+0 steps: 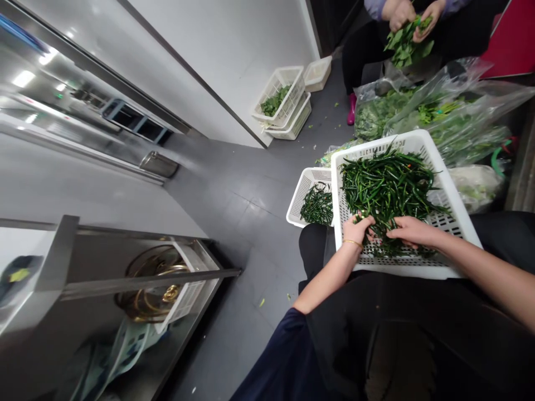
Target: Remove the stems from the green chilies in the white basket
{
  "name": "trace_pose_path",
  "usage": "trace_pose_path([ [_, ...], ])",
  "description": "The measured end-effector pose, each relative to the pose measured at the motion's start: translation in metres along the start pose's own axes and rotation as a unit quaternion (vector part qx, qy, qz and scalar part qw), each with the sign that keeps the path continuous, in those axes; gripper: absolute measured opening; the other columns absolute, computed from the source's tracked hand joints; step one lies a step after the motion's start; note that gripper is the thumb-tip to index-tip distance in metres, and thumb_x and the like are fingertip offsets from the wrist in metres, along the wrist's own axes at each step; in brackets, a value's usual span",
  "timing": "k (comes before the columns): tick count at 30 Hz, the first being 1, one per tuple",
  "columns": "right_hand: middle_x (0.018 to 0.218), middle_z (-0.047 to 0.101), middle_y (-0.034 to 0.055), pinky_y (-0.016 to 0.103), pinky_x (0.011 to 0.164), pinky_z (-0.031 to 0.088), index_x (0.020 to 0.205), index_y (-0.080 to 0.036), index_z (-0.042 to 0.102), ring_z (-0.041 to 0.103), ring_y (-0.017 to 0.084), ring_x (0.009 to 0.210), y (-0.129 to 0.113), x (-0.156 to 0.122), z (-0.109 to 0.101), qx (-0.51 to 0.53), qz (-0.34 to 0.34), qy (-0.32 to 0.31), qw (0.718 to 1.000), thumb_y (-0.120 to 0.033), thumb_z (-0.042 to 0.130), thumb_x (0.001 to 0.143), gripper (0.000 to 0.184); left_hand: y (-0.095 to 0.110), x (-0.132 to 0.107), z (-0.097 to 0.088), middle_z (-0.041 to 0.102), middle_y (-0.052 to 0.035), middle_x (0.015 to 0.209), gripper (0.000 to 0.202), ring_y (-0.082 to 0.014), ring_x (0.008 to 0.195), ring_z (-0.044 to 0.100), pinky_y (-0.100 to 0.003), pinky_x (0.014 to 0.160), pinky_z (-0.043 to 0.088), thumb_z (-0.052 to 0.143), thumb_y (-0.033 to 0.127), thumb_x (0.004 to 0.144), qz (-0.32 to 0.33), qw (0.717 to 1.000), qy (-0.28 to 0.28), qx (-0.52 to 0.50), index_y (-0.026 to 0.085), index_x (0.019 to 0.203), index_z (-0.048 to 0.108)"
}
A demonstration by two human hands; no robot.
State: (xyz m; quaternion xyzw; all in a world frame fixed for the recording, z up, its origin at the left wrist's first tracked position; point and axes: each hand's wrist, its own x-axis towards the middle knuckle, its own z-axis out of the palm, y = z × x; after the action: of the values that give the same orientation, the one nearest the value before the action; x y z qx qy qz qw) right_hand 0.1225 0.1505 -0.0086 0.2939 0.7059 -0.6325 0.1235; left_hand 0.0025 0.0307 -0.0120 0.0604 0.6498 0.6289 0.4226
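Observation:
A white slotted basket [453,192] rests on my lap, heaped with long green chili peppers [387,184]. My left hand [356,229], with a thin gold bangle at the wrist, is curled into the near edge of the pile, fingers closed round peppers. My right hand [412,230] lies beside it, fingers bent down into the same peppers. A smaller white basket [301,192] with a few green peppers [317,205] sits on the floor to the left of my knee.
Another person's hands [412,15] work leafy greens at the top right. Clear plastic bags of greens [443,114] lie behind my basket. Stacked white baskets [288,97] stand by the wall. A steel shelf with a pot lid [154,284] is at left.

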Motion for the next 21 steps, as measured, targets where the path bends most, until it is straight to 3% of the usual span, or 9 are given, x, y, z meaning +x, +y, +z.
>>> trace_pose_path([
  [3, 0.039, 0.03, -0.0113, 0.019, 0.034, 0.026, 0.08, -0.02, 0.046, 0.031, 0.006, 0.033, 0.005, -0.005, -0.005, 0.13, -0.015, -0.014, 0.991, -0.046, 0.062, 0.07, 0.033, 0.002, 0.0, -0.007, 0.06, -0.0018, 0.059, 0.033, -0.0077, 0.042, 0.05, -0.019, 0.036, 0.038, 0.07, 0.033, 0.058, -0.047, 0.997, -0.064, -0.015, 0.009, 0.08, 0.061],
  [5, 0.042, 0.033, -0.0102, 0.019, 0.035, 0.029, 0.082, -0.019, 0.047, 0.033, 0.006, 0.035, 0.005, -0.007, -0.006, 0.159, -0.039, -0.023, 0.986, -0.048, 0.064, 0.069, 0.037, 0.001, -0.002, -0.007, 0.061, -0.0026, 0.063, 0.038, -0.0079, 0.045, 0.051, -0.019, 0.039, 0.04, 0.072, 0.03, 0.055, -0.062, 0.991, -0.121, -0.001, 0.009, 0.085, 0.064],
  [10, 0.048, 0.04, -0.0067, 0.02, 0.035, 0.031, 0.079, -0.016, 0.049, 0.037, 0.006, 0.038, -0.001, -0.007, 0.001, 0.173, -0.077, -0.019, 0.982, -0.055, 0.063, 0.069, 0.042, -0.002, -0.008, -0.002, 0.061, 0.0004, 0.069, 0.05, -0.0049, 0.048, 0.049, -0.016, 0.041, 0.036, 0.078, 0.027, 0.049, -0.014, 0.982, -0.185, 0.032, 0.013, 0.095, 0.064],
  [13, 0.053, 0.05, -0.0023, 0.021, 0.038, 0.037, 0.077, -0.016, 0.05, 0.044, 0.008, 0.042, -0.003, -0.007, 0.005, 0.168, -0.098, 0.016, 0.981, -0.055, 0.065, 0.067, 0.043, -0.001, -0.012, -0.002, 0.059, 0.0025, 0.062, 0.051, -0.0035, 0.045, 0.045, -0.015, 0.039, 0.029, 0.078, 0.03, 0.051, -0.005, 0.978, -0.194, 0.074, 0.014, 0.097, 0.063],
  [15, 0.055, 0.053, -0.0006, 0.021, 0.038, 0.038, 0.077, -0.016, 0.051, 0.047, 0.009, 0.044, -0.004, -0.007, 0.004, 0.166, -0.077, 0.058, 0.981, -0.056, 0.067, 0.064, 0.045, 0.0, -0.014, -0.001, 0.059, 0.0019, 0.06, 0.05, -0.0029, 0.044, 0.044, -0.015, 0.039, 0.026, 0.078, 0.03, 0.051, -0.017, 0.977, -0.191, 0.094, 0.013, 0.095, 0.062],
  [18, 0.051, 0.052, 0.0003, 0.022, 0.036, 0.037, 0.07, -0.016, 0.051, 0.046, 0.009, 0.041, -0.004, -0.009, -0.002, 0.133, -0.025, 0.103, 0.986, -0.057, 0.068, 0.062, 0.046, 0.004, -0.018, -0.002, 0.064, -0.002, 0.066, 0.051, -0.0041, 0.047, 0.047, -0.015, 0.04, 0.026, 0.079, 0.031, 0.051, -0.037, 0.977, -0.2, 0.058, 0.013, 0.095, 0.061],
  [21, 0.048, 0.05, -0.0002, 0.023, 0.038, 0.036, 0.066, -0.017, 0.048, 0.045, 0.01, 0.04, -0.002, -0.013, -0.009, 0.083, -0.039, 0.117, 0.989, -0.058, 0.059, 0.072, 0.043, 0.008, -0.019, -0.006, 0.066, -0.0049, 0.071, 0.049, -0.0052, 0.048, 0.048, -0.016, 0.039, 0.026, 0.077, 0.034, 0.054, -0.055, 0.976, -0.209, 0.015, 0.012, 0.095, 0.059],
])
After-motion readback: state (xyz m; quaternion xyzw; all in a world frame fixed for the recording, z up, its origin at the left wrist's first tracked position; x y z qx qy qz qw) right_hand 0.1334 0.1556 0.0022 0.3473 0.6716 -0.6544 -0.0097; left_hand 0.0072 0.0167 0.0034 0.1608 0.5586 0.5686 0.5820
